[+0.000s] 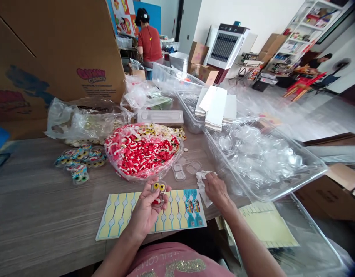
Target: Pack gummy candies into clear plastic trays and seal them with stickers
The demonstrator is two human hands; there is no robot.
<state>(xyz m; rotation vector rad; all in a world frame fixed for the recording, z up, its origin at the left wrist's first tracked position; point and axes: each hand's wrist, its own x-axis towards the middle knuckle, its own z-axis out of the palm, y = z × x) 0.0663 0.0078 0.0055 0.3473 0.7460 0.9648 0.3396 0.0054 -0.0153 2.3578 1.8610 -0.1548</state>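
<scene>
In front of my body, my left hand [144, 215] is closed round a small clear plastic candy case [159, 189]. Two yellow eye candies show in its upper part and something red lower down. Below it lies a sheet of labels [115, 215], mostly peeled to yellow backing, with a few printed blue labels [192, 207] at its right end. My right hand [218, 192] rests by the sheet, its fingers closed on a crumpled white tissue [203, 179]. Just beyond are clear empty cases [179, 172] and an open bag of red and white candies [145, 156].
Labelled candy packs [82, 156] lie at the left. A large cardboard box [62, 57] stands behind. To the right is a clear bin [313, 171] of plastic cases, with white card strips [216, 107] near it. A person in red [150, 44] sits farther back.
</scene>
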